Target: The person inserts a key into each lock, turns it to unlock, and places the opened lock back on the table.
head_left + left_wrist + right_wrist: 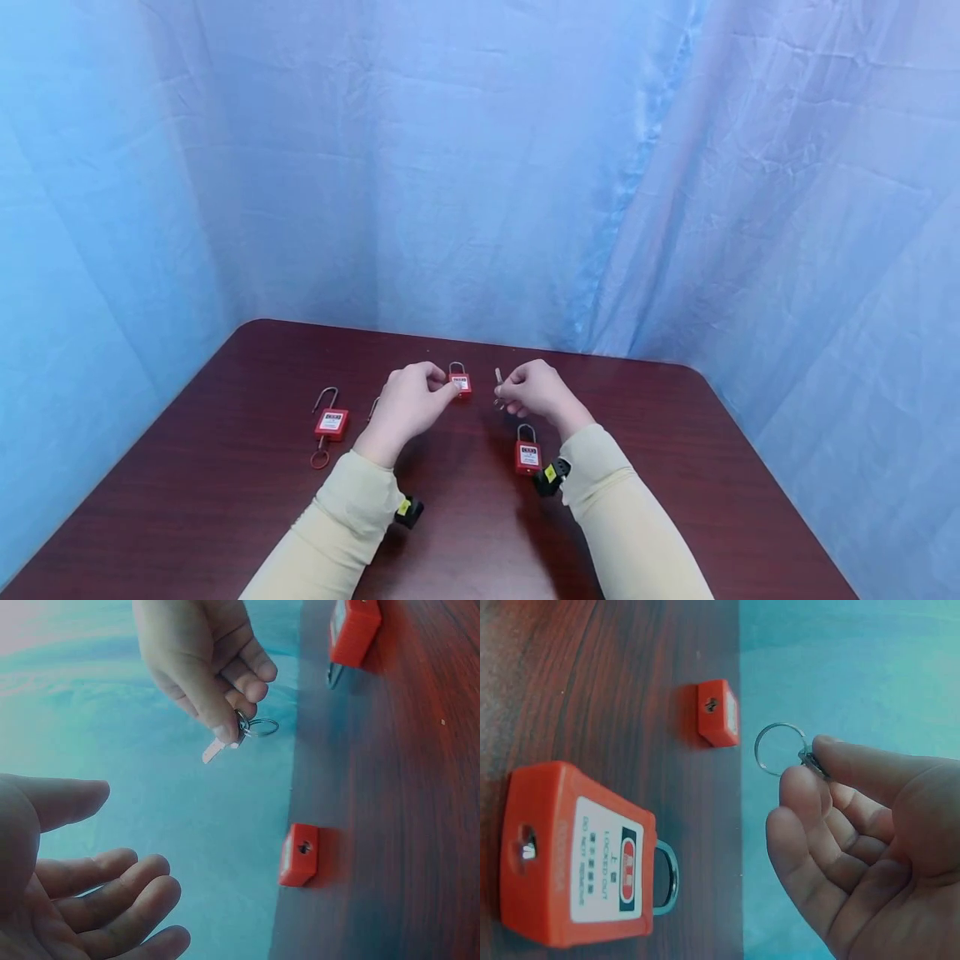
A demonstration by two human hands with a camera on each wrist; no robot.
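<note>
Over table | right hand pinches key | left hand loose, empty

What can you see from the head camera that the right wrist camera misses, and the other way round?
Only the head view shows both sleeves, the left hand, and a far-left padlock with its shackle raised and a ring beneath it. Only the right wrist view shows the keyhole in the near padlock and its label up close. Both show the right hand pinching a key on its ring, two red padlocks and the table.
</note>
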